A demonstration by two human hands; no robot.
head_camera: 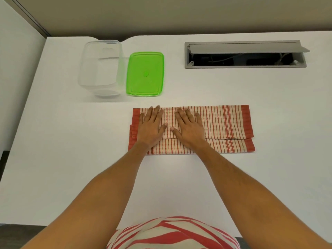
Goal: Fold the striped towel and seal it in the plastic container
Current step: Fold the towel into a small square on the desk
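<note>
I observe the left hand (150, 125) and right hand (188, 127) pressing flat, fingers straight, gripping nothing, on the folded red-and-cream striped cloth towel (224, 126) at table (269, 177) centre. The clear rectangular plastic container (99, 66) stands beyond, its green plastic lid (145, 76) just beside.

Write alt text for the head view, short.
Both hands, left hand and right hand, press flat on a folded striped towel on a white table. Beyond it sit an open clear container and its green lid.
</note>
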